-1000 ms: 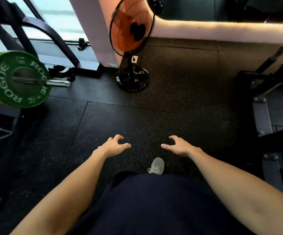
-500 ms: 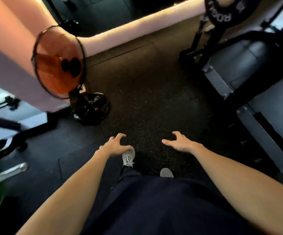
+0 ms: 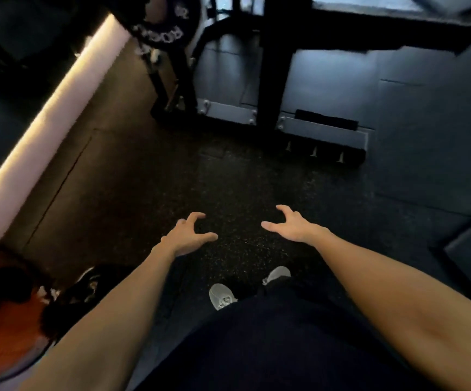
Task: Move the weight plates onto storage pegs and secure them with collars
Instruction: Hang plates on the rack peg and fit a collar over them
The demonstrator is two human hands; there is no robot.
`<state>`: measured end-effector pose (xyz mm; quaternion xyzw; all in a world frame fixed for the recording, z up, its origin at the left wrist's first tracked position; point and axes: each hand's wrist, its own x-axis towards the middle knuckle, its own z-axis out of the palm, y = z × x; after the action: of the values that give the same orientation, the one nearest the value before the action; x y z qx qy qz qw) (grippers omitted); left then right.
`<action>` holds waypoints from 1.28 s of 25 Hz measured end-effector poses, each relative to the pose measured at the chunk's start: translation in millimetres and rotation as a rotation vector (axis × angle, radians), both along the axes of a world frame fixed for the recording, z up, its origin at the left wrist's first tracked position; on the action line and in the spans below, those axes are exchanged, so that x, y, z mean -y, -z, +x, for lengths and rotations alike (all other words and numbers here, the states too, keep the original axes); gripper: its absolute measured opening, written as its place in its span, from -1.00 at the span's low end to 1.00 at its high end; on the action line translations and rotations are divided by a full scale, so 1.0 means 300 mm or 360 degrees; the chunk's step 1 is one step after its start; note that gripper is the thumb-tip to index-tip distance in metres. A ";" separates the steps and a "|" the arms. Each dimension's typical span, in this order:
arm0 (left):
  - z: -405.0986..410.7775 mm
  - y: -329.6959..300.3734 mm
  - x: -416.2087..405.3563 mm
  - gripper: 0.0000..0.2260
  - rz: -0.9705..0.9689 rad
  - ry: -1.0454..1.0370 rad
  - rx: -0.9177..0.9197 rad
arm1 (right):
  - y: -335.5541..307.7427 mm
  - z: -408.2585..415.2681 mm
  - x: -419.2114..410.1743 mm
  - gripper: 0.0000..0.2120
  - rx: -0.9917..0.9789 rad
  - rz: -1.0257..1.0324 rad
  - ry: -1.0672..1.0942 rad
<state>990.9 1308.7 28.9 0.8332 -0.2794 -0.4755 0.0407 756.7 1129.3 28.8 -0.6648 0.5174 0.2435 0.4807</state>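
View swinging further right since earlier, fan [image 3: 5, 314] now sliding off lower left, black weight plate [image 3: 158, 26] blurring at top on rack, lettering unreadable, left hand [image 3: 186, 238] and right hand [image 3: 290, 227] hovering apart, loosely curled, holding nothing

Both bare arms are stretched out forward, left hand [image 3: 186, 237] and right hand [image 3: 292, 227] apart, thumbs pointing inward, fingers [image 3: 195, 217] loosely curled like claws, holding nothing at all.

Blurred black weight plate [image 3: 158, 26], upright, top left
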 end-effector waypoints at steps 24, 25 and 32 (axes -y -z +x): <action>0.145 -0.865 0.969 -0.28 -0.1263 0.0494 0.0250 | -0.812 -0.118 0.564 -0.10 0.0432 -0.1093 0.0468; 0.161 -0.914 0.997 -0.27 -0.1307 0.0502 0.0260 | -0.867 -0.111 0.587 -0.10 0.0456 -0.1154 0.0461; 0.206 -1.343 1.182 -0.29 -0.1720 0.0514 0.0435 | -1.267 -0.084 0.788 0.01 0.0705 -0.1483 0.0471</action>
<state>1052.7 954.1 431.7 0.6948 -0.6087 -0.1537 0.3509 731.3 892.9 408.7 -0.7632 0.5449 -0.2283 0.2617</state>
